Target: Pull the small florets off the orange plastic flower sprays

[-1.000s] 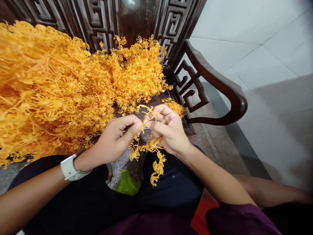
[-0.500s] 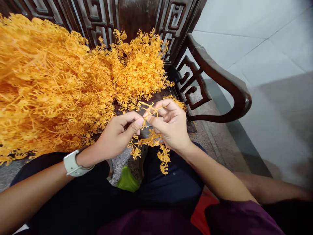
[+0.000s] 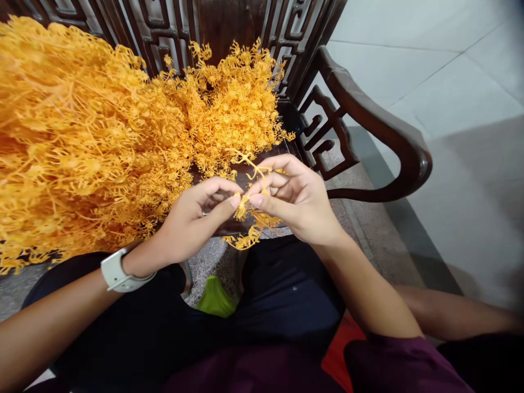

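Sprigs are heaped on the bench, beyond and left of the left hand; the armrest is set right of the right hand.

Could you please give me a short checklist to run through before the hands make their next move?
1. Right hand on the orange sprig: ok, its thumb and fingers hold it.
2. Left hand on the sprig: ok, thumb and fingertips are at its clustered end.
3. Pinch firm enough: cannot tell, pressure does not show.
4. Sprig's hanging strands clear of the lap: cannot tell, they hang near its edge without visible contact.
5. Big orange heap supported: ok, it rests on the dark wooden bench.
6. Pale wristband in place: ok, around the left wrist, away from the sprig.
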A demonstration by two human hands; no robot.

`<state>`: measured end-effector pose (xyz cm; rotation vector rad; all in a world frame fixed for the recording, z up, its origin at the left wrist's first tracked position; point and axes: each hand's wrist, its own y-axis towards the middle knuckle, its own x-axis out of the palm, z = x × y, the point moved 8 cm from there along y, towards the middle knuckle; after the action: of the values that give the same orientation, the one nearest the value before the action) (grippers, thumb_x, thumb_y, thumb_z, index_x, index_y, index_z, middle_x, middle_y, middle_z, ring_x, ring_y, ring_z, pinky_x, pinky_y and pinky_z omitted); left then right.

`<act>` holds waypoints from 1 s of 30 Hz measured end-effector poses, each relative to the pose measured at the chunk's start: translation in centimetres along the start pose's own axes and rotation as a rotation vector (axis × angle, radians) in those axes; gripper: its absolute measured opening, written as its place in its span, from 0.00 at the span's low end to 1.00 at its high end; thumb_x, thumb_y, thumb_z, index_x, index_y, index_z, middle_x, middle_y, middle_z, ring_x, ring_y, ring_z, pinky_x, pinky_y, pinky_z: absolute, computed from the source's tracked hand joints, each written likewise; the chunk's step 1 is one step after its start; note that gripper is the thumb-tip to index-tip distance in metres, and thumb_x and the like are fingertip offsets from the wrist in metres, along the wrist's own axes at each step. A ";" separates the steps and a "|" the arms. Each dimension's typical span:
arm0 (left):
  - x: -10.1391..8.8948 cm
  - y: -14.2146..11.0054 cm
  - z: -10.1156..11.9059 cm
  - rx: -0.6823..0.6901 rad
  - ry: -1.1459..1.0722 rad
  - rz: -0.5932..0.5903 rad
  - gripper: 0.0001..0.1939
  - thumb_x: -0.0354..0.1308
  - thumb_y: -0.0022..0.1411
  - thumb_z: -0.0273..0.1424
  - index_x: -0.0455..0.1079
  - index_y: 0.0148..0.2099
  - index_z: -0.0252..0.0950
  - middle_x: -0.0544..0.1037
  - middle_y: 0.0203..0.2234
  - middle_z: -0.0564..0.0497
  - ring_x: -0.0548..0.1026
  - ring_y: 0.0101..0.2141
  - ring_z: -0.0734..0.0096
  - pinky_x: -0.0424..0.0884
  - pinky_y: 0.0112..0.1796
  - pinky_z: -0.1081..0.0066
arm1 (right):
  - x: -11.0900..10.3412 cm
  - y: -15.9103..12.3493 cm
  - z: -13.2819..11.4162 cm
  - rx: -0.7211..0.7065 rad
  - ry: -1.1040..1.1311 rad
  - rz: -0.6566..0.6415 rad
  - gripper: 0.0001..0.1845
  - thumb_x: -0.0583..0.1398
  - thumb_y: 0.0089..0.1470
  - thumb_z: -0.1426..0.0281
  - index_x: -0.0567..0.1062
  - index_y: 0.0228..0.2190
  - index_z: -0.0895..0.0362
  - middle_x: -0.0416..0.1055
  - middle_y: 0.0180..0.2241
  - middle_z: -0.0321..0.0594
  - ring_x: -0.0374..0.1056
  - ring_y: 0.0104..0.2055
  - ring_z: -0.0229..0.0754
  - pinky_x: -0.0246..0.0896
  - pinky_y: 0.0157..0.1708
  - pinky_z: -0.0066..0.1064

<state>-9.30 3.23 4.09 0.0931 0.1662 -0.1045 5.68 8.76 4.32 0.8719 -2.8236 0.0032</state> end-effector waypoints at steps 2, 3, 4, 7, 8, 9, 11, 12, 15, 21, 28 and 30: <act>0.1 -0.1 0.1 0.008 0.019 -0.014 0.10 0.64 0.72 0.38 0.78 0.46 0.37 0.81 0.37 0.50 0.77 0.35 0.70 0.72 0.37 0.71 | 0.0 -0.1 -0.3 -0.003 -0.017 0.005 0.24 0.77 0.52 0.66 0.75 0.47 0.52 0.80 0.35 0.35 0.74 0.33 0.38 0.71 0.35 0.32; 0.2 -0.2 0.2 0.018 0.039 -0.020 0.09 0.63 0.72 0.37 0.78 0.45 0.37 0.81 0.36 0.50 0.77 0.34 0.70 0.72 0.36 0.71 | -0.1 -0.2 -0.4 -0.006 -0.023 0.008 0.24 0.77 0.51 0.67 0.75 0.46 0.52 0.79 0.34 0.35 0.75 0.33 0.38 0.71 0.35 0.32; 0.2 -0.2 0.3 0.031 0.065 -0.022 0.09 0.63 0.72 0.37 0.78 0.44 0.36 0.81 0.35 0.50 0.76 0.34 0.70 0.71 0.36 0.71 | -0.1 -0.3 -0.5 -0.009 -0.031 0.009 0.24 0.77 0.51 0.67 0.76 0.46 0.52 0.79 0.34 0.35 0.75 0.33 0.38 0.71 0.35 0.32; 0.2 0.0 0.7 0.073 0.147 -0.015 0.08 0.63 0.71 0.34 0.78 0.40 0.36 0.81 0.33 0.51 0.77 0.33 0.72 0.70 0.36 0.72 | 0.0 -0.5 -0.8 -0.024 -0.077 0.007 0.23 0.78 0.50 0.68 0.77 0.46 0.53 0.78 0.34 0.35 0.74 0.31 0.37 0.69 0.33 0.31; 0.2 0.1 0.7 0.078 0.163 -0.019 0.08 0.63 0.71 0.33 0.79 0.39 0.36 0.82 0.33 0.51 0.77 0.33 0.72 0.70 0.36 0.72 | 0.0 -0.6 -0.9 -0.036 -0.100 0.003 0.23 0.77 0.50 0.69 0.77 0.46 0.53 0.78 0.34 0.35 0.73 0.31 0.37 0.68 0.32 0.31; 0.2 0.1 0.8 0.078 0.169 -0.031 0.07 0.64 0.70 0.33 0.79 0.39 0.36 0.82 0.33 0.52 0.77 0.33 0.72 0.71 0.36 0.73 | 0.1 -0.7 -0.9 -0.050 -0.126 -0.001 0.22 0.77 0.51 0.69 0.77 0.46 0.53 0.78 0.34 0.35 0.73 0.31 0.37 0.68 0.32 0.30; 0.3 0.2 0.9 0.074 0.174 -0.054 0.07 0.65 0.69 0.32 0.80 0.37 0.36 0.83 0.31 0.52 0.78 0.32 0.72 0.71 0.35 0.73 | 0.1 -0.8 -1.0 -0.087 -0.182 -0.012 0.21 0.76 0.53 0.68 0.77 0.46 0.53 0.78 0.34 0.35 0.73 0.31 0.37 0.68 0.31 0.30; 0.3 0.2 0.9 0.075 0.181 -0.064 0.06 0.65 0.68 0.31 0.80 0.37 0.36 0.83 0.31 0.53 0.78 0.31 0.73 0.70 0.35 0.73 | 0.2 -0.8 -1.0 -0.118 -0.209 -0.020 0.21 0.75 0.54 0.68 0.77 0.47 0.54 0.79 0.34 0.35 0.73 0.31 0.36 0.68 0.31 0.29; 0.3 0.3 1.1 0.083 0.214 -0.082 0.06 0.65 0.65 0.28 0.80 0.34 0.35 0.82 0.29 0.53 0.77 0.29 0.74 0.69 0.33 0.74 | 0.6 -1.0 -1.2 -0.234 -0.271 -0.057 0.20 0.73 0.57 0.70 0.76 0.49 0.55 0.79 0.36 0.35 0.74 0.32 0.35 0.69 0.32 0.29; 0.4 0.2 1.2 0.105 0.227 -0.118 0.07 0.62 0.63 0.24 0.78 0.31 0.35 0.81 0.28 0.54 0.76 0.28 0.75 0.69 0.32 0.73 | 1.4 -1.4 -1.1 -0.294 -0.309 -0.112 0.18 0.70 0.61 0.71 0.75 0.50 0.55 0.79 0.36 0.36 0.74 0.32 0.36 0.71 0.31 0.29; -0.1 0.0 1.5 0.135 0.197 -0.051 0.08 0.61 0.64 0.25 0.77 0.31 0.35 0.79 0.25 0.55 0.73 0.26 0.77 0.68 0.29 0.76 | 1.6 -1.4 -1.6 -0.251 -0.260 -0.071 0.17 0.71 0.59 0.72 0.76 0.48 0.54 0.79 0.35 0.36 0.72 0.28 0.35 0.68 0.25 0.27; -0.2 0.0 1.6 0.137 0.191 -0.030 0.08 0.61 0.64 0.25 0.77 0.31 0.36 0.78 0.24 0.56 0.73 0.26 0.77 0.67 0.28 0.76 | 1.6 -1.4 -1.6 -0.236 -0.247 -0.059 0.17 0.72 0.58 0.71 0.76 0.47 0.54 0.79 0.34 0.36 0.71 0.27 0.34 0.66 0.24 0.27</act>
<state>-9.20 3.05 5.68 0.2379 0.3508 -0.1375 5.44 6.77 6.15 0.9572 -2.9362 -0.4662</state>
